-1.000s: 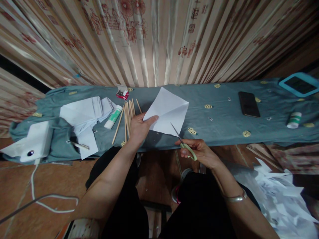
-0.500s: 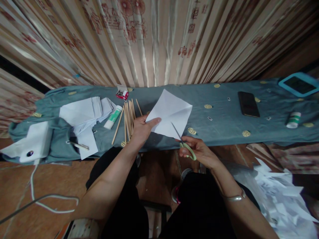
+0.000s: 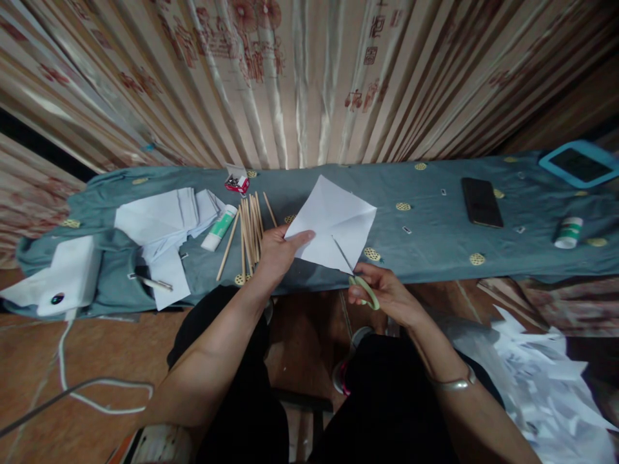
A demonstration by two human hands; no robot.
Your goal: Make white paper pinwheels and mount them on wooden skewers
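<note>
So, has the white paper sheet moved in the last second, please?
Yes. The white paper sheet has shifted slightly right, away from the wooden sticks and toward the black phone.

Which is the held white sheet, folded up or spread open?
Spread open: the sheet shows one flat square with crease lines, left hand pinching a corner, scissors at its lower edge.

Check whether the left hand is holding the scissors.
No, the scissors are in the right hand, while the left hand holds the white paper sheet.

Sticks [image 3: 249,225] crowd left of the paper [image 3: 333,219]; bare cloth [image 3: 430,229] lies right.
</note>
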